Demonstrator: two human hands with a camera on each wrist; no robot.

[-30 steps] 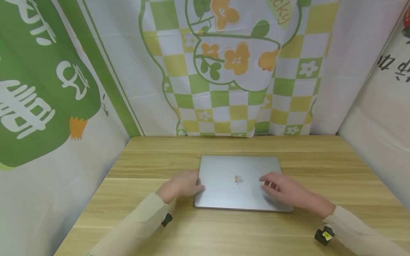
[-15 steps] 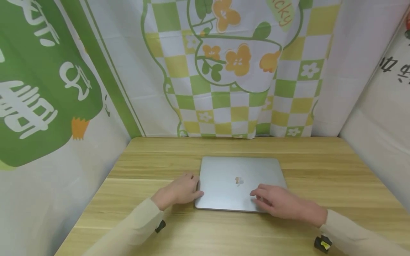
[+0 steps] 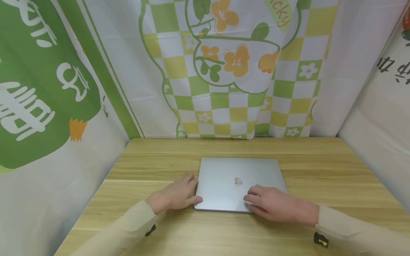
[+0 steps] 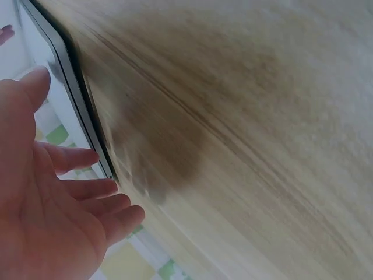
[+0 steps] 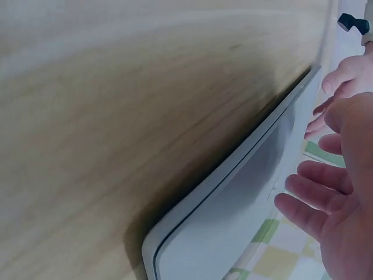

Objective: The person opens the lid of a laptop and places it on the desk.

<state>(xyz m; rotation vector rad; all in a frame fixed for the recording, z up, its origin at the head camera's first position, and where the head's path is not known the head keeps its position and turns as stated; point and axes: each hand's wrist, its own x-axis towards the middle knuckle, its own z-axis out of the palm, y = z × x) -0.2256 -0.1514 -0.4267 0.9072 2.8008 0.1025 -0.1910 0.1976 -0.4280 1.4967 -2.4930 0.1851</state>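
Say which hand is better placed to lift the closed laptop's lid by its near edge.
Probably the right hand: it extends across the near edge of the laptop, fingers over the lid. The left hand sits at the left side, thumb by the near corner, perhaps better suited to steadying.

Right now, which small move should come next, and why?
Probably lower the right grip to the near edge of the laptop. The laptop lies closed on the table, the right grip is over its top near that edge and holds nothing, and the left grip is at its left side, perhaps able to steady it.
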